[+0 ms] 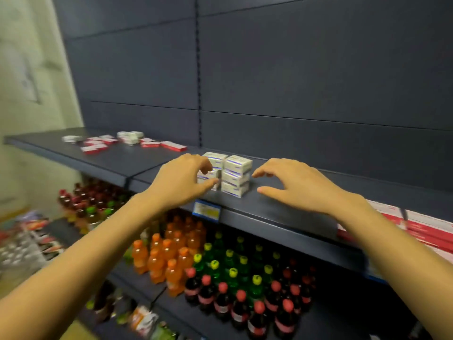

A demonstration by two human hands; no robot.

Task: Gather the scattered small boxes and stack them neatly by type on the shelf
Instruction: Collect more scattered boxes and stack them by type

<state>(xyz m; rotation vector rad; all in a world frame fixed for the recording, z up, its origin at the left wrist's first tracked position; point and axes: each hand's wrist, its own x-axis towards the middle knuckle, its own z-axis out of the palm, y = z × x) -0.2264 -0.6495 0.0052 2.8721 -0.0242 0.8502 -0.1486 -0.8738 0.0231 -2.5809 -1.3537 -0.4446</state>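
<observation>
Dark blue shop shelving fills the view, with a plain back panel above one long shelf [127, 160]. Near the front edge of that shelf, about midway along, stands a stack of white boxes [236, 175] with blue stripes, two columns side by side, each three high. The left hand [181, 182] grips the left column, fingers curled over its top and thumb against the front of a lower box. The right hand [294, 182] hovers just right of the stack, fingers spread wide and holding nothing, its fingertips close to the right column but apart from it. Farther left and toward the back lie scattered red-and-white boxes [98, 146] mixed with a few loose white ones [130, 137]. Large red-and-white cartons [421, 227] sit at the shelf's far right. A blue price label [206, 211] hangs on the shelf edge. Below stand orange bottles [161, 261], green bottles [232, 263] and dark bottles with red caps [245, 307].
</observation>
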